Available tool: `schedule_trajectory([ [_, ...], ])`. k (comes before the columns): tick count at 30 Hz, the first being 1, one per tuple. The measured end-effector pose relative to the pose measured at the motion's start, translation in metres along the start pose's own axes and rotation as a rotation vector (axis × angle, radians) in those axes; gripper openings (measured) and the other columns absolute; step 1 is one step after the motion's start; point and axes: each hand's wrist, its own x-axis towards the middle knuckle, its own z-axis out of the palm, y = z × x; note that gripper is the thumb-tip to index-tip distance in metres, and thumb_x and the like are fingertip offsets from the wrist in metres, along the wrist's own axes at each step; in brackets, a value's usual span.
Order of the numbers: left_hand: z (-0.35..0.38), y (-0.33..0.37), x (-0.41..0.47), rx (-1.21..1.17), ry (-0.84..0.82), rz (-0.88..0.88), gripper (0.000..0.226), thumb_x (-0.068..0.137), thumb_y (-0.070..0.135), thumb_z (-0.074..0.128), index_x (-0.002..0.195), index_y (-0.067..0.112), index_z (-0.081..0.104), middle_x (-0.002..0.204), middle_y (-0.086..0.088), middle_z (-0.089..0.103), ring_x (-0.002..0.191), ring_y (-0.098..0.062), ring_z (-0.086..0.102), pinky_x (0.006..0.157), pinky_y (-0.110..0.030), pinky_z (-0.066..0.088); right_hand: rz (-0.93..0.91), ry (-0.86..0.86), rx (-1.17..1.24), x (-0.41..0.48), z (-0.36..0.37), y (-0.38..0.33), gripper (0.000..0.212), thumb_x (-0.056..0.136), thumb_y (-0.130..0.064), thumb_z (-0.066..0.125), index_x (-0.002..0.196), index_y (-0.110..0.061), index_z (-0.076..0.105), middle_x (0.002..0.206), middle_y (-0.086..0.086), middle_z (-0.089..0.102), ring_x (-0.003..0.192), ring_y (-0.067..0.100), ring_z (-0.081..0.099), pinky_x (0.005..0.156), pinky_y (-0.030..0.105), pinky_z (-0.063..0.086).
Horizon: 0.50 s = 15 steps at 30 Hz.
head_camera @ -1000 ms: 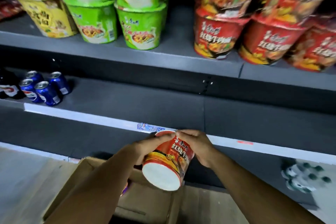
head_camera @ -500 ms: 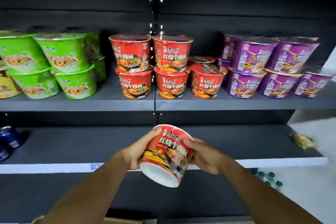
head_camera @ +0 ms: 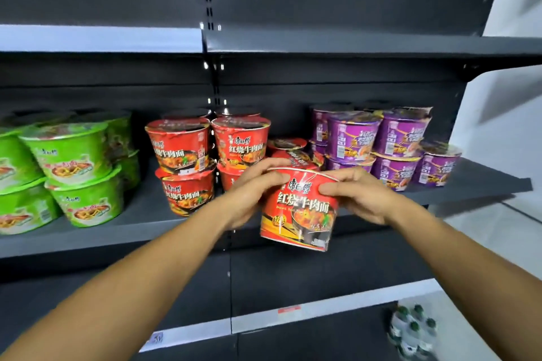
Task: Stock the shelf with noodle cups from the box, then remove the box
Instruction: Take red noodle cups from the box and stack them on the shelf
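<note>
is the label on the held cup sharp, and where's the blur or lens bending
Head view: the held red noodle cup shows a sharp, readable label; the green noodle cups at the left edge look soft; the bottles at bottom right are blurred; the shelf edge bows from wide-angle distortion.

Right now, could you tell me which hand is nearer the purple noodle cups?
Right. The right hand grips the held red cup just in front of the purple cups; the left hand grips its other side, by the red stacks.
</note>
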Motion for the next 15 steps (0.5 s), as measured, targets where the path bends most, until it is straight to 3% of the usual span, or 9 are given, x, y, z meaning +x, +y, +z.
schedule_trajectory([
  [3, -0.004, 0.022, 0.009, 0.229, -0.051, 0.139, 0.045, 0.081, 0.018, 0.073, 0.121, 0.026, 0.056, 0.118, 0.000, 0.058, 0.101, -0.017, 0.063, 0.080, -0.033, 0.057, -0.077, 0.048, -0.189, 0.005, 0.002, -0.036, 0.035, 0.071, -0.004, 0.070, 0.106, -0.004, 0.068, 0.085, 0.003, 0.075, 0.075, 0.013, 0.070, 0.061, 0.017, 0.053],
  [8, -0.013, 0.042, 0.030, 0.672, -0.098, 0.311, 0.062, 0.067, 0.032, 0.086, 0.123, 0.028, 0.059, 0.124, 0.008, 0.054, 0.107, -0.009, 0.058, 0.091, -0.035, 0.054, -0.176, 0.094, -0.468, 0.016, 0.008, -0.064, 0.033, 0.068, -0.016, 0.081, 0.096, -0.031, 0.073, 0.099, -0.004, 0.074, 0.087, 0.010, 0.071, 0.072, 0.021, 0.057],
  [12, -0.014, 0.060, 0.042, 0.908, -0.111, 0.421, 0.062, 0.068, 0.041, 0.083, 0.124, 0.030, 0.059, 0.111, 0.017, 0.056, 0.100, -0.002, 0.057, 0.083, -0.018, 0.049, -0.241, 0.130, -0.568, 0.027, 0.008, -0.072, 0.032, 0.070, -0.019, 0.081, 0.097, -0.033, 0.070, 0.091, -0.015, 0.072, 0.087, 0.003, 0.069, 0.071, 0.017, 0.055],
  [15, -0.014, 0.077, 0.058, 1.022, -0.119, 0.454, 0.059, 0.071, 0.047, 0.078, 0.125, 0.031, 0.059, 0.109, 0.014, 0.063, 0.095, -0.003, 0.061, 0.075, -0.016, 0.048, -0.280, 0.179, -0.630, 0.041, 0.000, -0.075, 0.039, 0.071, -0.025, 0.079, 0.108, -0.029, 0.069, 0.101, -0.011, 0.070, 0.093, 0.007, 0.067, 0.080, 0.024, 0.056],
])
